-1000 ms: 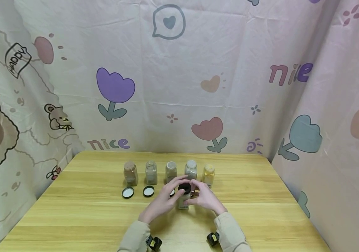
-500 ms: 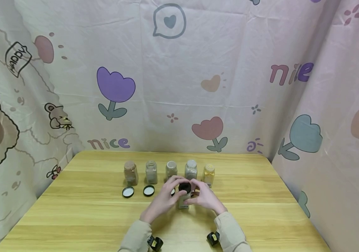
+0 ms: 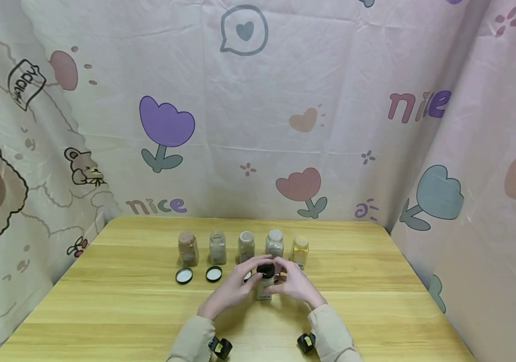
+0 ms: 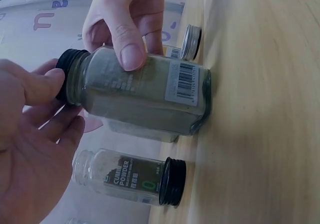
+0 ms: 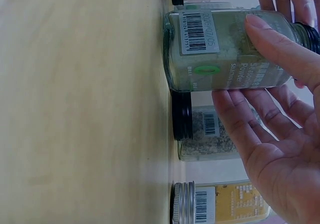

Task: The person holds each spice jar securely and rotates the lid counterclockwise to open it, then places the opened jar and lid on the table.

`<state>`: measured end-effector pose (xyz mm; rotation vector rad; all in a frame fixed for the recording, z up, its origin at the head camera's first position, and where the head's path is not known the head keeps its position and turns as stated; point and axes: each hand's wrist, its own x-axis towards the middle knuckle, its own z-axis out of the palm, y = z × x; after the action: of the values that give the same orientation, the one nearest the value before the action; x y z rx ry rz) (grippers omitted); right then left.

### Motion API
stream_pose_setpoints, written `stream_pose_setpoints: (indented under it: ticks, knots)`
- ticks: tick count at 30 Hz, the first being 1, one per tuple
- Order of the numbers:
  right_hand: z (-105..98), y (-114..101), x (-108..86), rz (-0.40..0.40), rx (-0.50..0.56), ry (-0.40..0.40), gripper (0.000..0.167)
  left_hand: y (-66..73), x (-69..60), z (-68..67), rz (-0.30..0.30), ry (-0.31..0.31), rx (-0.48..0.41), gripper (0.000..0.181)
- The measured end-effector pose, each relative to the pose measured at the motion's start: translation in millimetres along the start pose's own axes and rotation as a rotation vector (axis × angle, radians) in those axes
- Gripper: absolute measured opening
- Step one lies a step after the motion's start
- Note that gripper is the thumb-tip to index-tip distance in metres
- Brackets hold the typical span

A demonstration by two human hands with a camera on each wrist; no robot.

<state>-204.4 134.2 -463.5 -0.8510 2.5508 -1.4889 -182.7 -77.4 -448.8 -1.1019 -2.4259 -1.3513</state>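
A square glass seasoning powder jar [image 3: 264, 292] stands on the table in front of me, filled with greyish-green powder. My left hand [image 3: 233, 287] pinches its black lid [image 4: 64, 74] between thumb and fingers. The lid sits on the jar's mouth. My right hand [image 3: 297, 286] grips the glass body, with the thumb on the near side and the fingers behind, as the right wrist view shows. A barcode label [image 5: 199, 32] faces the right wrist camera. How tightly the lid is screwed on cannot be seen.
Behind stands a row of spice jars: a brown one [image 3: 188, 251], a lidless-looking one [image 3: 217, 250], a cumin powder jar [image 4: 132, 176], a speckled grey one [image 5: 212, 134] and a yellow one [image 3: 300, 251]. Black-rimmed lids [image 3: 183, 275] lie upturned before the row on the wooden table [image 3: 104, 306].
My left hand has turned slightly on the lid, its fingers reaching farther across and its wrist shifting a little left. The right hand and the jar have stayed in place.
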Motion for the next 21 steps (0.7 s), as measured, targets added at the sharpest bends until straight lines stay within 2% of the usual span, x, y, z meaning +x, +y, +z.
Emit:
stream_pose_setpoints:
  ticks: [4,9,14,18,21]
  knots:
    - [-0.6,1.6,0.9,-0.005,-0.011,-0.001,0.049,0.2,1.3,3.6,0.001,0.055,0.037,0.036]
    - [-0.4,3.7,1.3,-0.003,-0.037,0.003,0.047,0.8,2.7,8.5,-0.039,0.11,0.08,0.039]
    - [-0.5,2.4,1.2,0.001,-0.038,0.008,0.047,0.9,2.5,8.0,-0.039,0.075,0.041,0.043]
    - [0.0,2.5,1.0,0.003,-0.032,0.01,0.048,-0.3,2.0,6.3,0.0,0.033,0.004,0.039]
    - [0.9,2.8,0.9,0.004,-0.03,0.015,0.05,-1.0,2.1,6.0,0.02,0.022,0.022,0.038]
